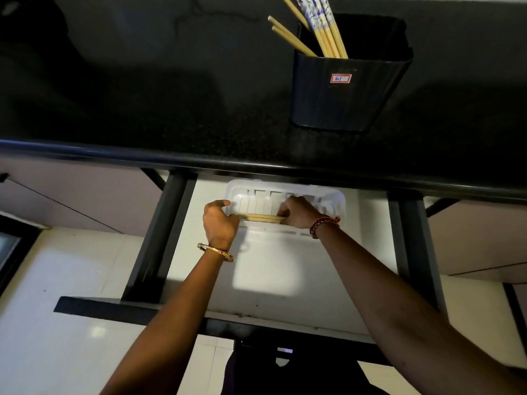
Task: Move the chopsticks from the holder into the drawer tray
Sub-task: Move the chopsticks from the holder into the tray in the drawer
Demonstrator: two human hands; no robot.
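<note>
Over drawer tray (336,199), chopsticks (261,217) span between left hand (221,222) and right hand (298,213), both gripping ends.

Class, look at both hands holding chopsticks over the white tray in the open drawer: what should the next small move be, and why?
Probably lower the bundle and let go. Both the left hand and right hand grip the ends of the held chopsticks, lying level just over the white tray. More chopsticks wait in the black holder.
</note>
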